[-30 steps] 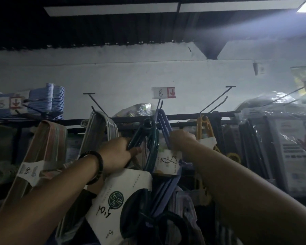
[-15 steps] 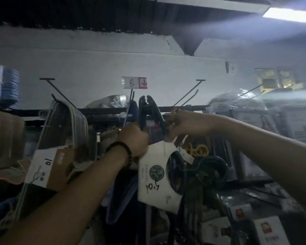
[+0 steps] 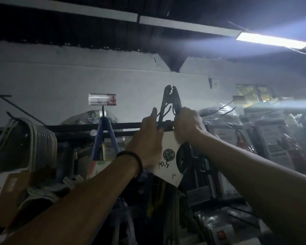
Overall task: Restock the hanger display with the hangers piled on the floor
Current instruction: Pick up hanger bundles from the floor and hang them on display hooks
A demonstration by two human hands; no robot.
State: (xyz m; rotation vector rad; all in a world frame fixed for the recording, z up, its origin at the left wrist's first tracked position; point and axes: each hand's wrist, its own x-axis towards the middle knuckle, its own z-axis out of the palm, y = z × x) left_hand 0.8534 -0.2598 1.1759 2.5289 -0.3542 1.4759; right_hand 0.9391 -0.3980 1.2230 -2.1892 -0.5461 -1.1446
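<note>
Raised since before, the hanger bundle [image 3: 171, 101] is gripped firmly by left hand [image 3: 148, 138] and right hand [image 3: 187, 124]; keep both grips closed and align its hooks over what seems the peg [image 3: 167, 109] before lowering.

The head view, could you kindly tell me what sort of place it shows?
Probably a small household-goods shop or its stockroom: a price tag with a red arrow sits above hanging blue hangers, the dark hanger bundle carries a handwritten card, and plastic-wrapped packages crowd the right.

Black display rail [image 3: 74, 128] runs along the wall. Blue hangers [image 3: 97, 142] hang mid-rail, pale hanger bundle [image 3: 34, 138] at left
</note>
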